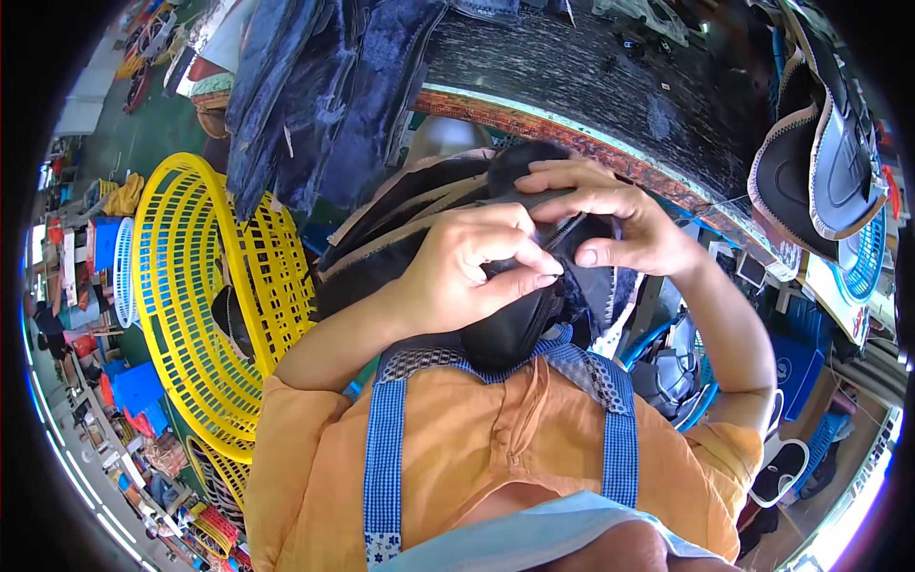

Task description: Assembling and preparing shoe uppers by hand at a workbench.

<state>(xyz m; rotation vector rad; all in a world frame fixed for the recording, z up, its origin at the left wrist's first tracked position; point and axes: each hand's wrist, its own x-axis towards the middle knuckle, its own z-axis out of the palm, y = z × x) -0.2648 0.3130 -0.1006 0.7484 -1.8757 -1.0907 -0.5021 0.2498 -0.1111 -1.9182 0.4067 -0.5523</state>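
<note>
black shoe upper (515, 324) | left hand (457, 276), right hand (610, 214) pinching zipper (564, 232)

A dark, worn wooden bench (610, 86) with a reddish, chipped front edge curves across the top of the view. Dark blue fleecy fabric pieces (324, 86) lie piled on its left end and hang over the edge. Small dark scraps (634, 43) and a pale crumpled piece (643, 14) lie farther back on its top. At the right end, black and grey shoe uppers with pale stitched edges (820, 143) rest stacked on the bench.
</note>
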